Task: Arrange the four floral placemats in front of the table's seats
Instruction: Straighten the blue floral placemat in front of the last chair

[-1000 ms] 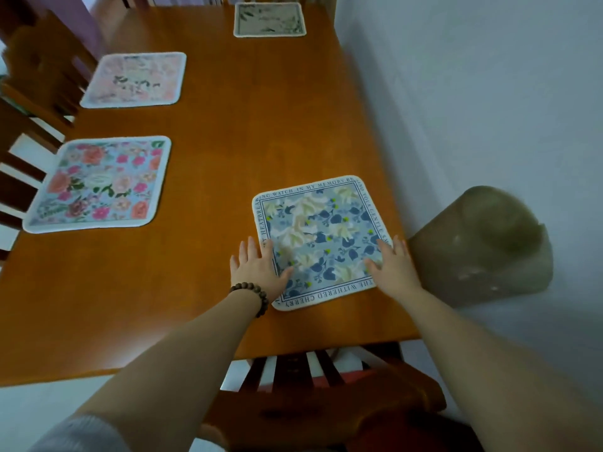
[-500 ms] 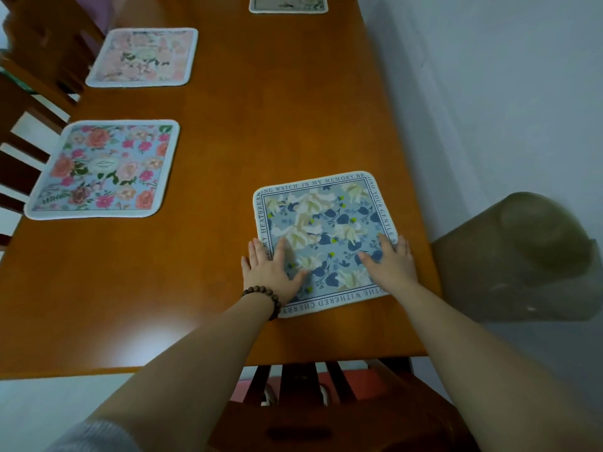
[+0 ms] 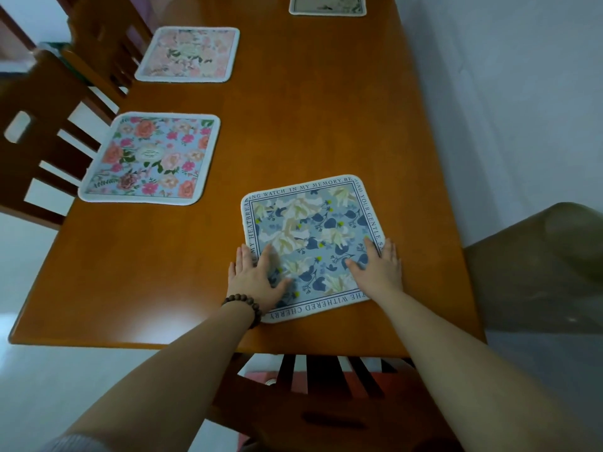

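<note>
A blue floral placemat [image 3: 313, 230] with a lettered border lies slightly askew near the near edge of the wooden table [image 3: 310, 109]. My left hand [image 3: 256, 282], with a bead bracelet at the wrist, rests flat on the mat's near left corner. My right hand [image 3: 378, 269] presses flat on its right side. Both hands have their fingers spread and grip nothing. A bright pink-and-blue placemat [image 3: 150, 158] and a pale pink placemat [image 3: 187, 53] lie along the left edge. A beige placemat [image 3: 327, 4] sits at the far end, partly cut off by the frame.
A wooden chair [image 3: 326, 415] with a red seat stands tucked in below the near edge. Two more chairs [image 3: 39, 141] [image 3: 101, 44] stand along the left side. A white wall [image 3: 505, 93] runs close along the table's right side, with an olive-coloured bulky object [image 3: 538, 272] beside it.
Both hands have slid from the blue placemat's near corners onto its surface. The mat has shifted slightly under them. The other three mats have stayed in place.
</note>
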The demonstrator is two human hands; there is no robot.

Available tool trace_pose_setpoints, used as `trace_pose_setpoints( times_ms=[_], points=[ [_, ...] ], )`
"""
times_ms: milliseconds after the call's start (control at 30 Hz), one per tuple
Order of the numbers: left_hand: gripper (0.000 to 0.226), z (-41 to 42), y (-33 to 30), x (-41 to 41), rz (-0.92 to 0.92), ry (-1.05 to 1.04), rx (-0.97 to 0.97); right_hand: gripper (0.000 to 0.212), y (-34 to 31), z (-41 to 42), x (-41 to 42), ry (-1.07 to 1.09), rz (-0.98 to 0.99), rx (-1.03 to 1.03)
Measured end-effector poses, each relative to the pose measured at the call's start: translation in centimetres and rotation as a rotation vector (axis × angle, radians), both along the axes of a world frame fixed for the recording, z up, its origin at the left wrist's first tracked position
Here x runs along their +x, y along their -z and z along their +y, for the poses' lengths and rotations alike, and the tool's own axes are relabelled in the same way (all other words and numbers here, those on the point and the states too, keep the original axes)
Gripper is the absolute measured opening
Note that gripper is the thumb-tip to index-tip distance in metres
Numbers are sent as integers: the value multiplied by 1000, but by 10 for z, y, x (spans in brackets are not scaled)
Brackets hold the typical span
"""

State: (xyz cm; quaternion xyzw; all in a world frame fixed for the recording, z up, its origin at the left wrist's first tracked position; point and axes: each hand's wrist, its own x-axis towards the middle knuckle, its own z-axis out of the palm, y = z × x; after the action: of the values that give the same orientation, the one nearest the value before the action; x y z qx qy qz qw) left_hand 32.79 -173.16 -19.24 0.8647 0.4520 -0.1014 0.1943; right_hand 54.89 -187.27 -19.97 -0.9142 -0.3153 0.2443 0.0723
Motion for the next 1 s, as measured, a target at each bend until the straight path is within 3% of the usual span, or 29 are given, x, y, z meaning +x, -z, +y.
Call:
trace_pose_setpoints(
  times_ms=[367, 500, 667, 833, 1000],
  points=[
    [94, -42, -5, 0, 8, 22, -68, 75, -7, 27, 47, -184, -45, -141],
    [84, -40, -10, -3, 73, 48, 36, 72, -10, 33, 57, -200, -24, -132],
    [82, -2, -26, -6, 70, 0, 233, 78, -22, 18, 29, -30, -108, 4],
    [88, 45, -30, 11, 34, 23, 167, 91, -28, -7, -40, 215, -153, 66],
    [97, 76, -18, 27, 119, 166, 115, 101, -18, -18, -84, 266, -68, 1]
  ],
)
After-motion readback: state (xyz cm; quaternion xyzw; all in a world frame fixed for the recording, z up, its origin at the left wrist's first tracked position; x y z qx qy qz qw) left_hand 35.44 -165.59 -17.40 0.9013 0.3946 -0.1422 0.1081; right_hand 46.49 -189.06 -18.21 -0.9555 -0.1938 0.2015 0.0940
